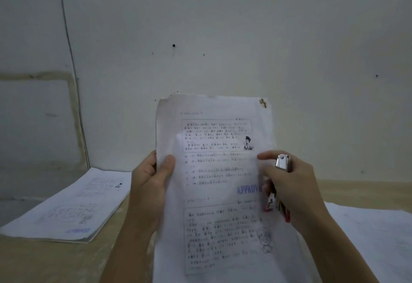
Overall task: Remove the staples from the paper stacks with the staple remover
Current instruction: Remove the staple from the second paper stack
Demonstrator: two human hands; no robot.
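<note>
A stapled paper stack (214,184) with printed text and a blue stamp is held upright in front of me. My left hand (151,184) grips its left edge, thumb on the front page. A rusty staple (263,102) sits in the stack's top right corner. My right hand (294,184) is at the right edge of the stack, closed around a metal staple remover (282,162) with red grips; its index finger reaches onto the page. The remover's jaws are hidden by my fingers.
Another paper stack (66,209) lies on the wooden table (44,260) at the left. More white sheets (367,233) lie on the table at the right. A pale wall stands close behind the table.
</note>
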